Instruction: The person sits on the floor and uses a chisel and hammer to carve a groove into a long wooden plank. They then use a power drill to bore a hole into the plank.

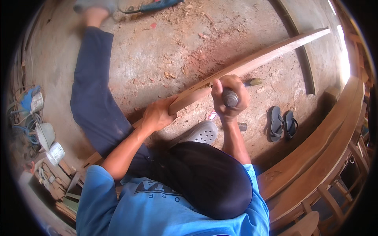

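Observation:
A long wooden beam [271, 55] lies slantwise across the floor in front of me, with chipped wood near its middle. My left hand [158, 115] is closed round the beam, close to my bent left leg. My right hand [231, 96] grips an upright tool by its handle beside the chipped part. Only the round, dark grey handle end [230, 98] shows; its working end is hidden below my fist. Just beyond that hand, a tool with a yellow-green handle [255, 82] lies on the floor. A small metal hammer head [242, 126] shows by my right wrist.
Wood chips [169, 74] litter the concrete floor. A blue power tool [159, 5] lies at the far edge. Dark flip-flops [276, 125] and curved wooden planks [315, 157] are on the right. White containers [45, 135], cables and scrap wood crowd the left.

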The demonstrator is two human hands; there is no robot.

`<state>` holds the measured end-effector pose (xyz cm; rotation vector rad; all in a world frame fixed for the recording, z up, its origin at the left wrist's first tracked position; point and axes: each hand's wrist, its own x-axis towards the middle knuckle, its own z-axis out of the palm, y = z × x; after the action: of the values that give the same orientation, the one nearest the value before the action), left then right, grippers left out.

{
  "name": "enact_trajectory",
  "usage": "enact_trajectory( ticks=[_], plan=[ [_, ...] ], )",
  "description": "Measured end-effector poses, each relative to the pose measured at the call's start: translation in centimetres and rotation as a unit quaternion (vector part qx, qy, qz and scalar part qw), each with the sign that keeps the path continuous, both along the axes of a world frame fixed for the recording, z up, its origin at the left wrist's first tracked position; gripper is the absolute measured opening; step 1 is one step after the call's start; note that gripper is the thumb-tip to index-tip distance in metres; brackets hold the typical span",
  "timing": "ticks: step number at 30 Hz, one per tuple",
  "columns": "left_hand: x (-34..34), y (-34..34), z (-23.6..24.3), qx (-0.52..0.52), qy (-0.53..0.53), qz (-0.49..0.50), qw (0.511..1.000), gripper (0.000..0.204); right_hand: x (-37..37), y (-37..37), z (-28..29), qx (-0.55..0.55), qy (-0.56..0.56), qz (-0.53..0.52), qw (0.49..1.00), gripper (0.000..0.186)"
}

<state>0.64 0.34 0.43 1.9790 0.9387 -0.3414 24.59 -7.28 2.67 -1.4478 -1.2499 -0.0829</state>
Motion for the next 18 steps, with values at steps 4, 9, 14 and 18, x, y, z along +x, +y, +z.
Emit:
enact_trajectory(
  ticks=[4, 9, 14, 18],
  plan=[
    [0.2, 0.5, 0.4, -0.032, 0.045, -0.005, 0.998, 0.055, 1.1, 1.3, 0.9, -0.031, 0.232, -0.174, 0.956, 0.016],
    [0.3, 0.2, 0.7, 0.044, -0.024, -0.012, 0.999, 0.062, 0.6, 0.8, 1.6, 0.051, 0.136, -0.054, 0.988, 0.014],
    [0.3, 0.3, 0.3, 0.011, -0.002, -0.013, 1.000, 0.054, 1.7, 0.4, 0.6, -0.014, 0.276, -0.128, 0.952, 0.013],
    [0.0, 0.1, 0.1, 0.011, -0.035, 0.001, 0.999, 0.063, 3.3, 1.5, 3.2, 0.021, 0.267, -0.147, 0.952, 0.015]
  ],
)
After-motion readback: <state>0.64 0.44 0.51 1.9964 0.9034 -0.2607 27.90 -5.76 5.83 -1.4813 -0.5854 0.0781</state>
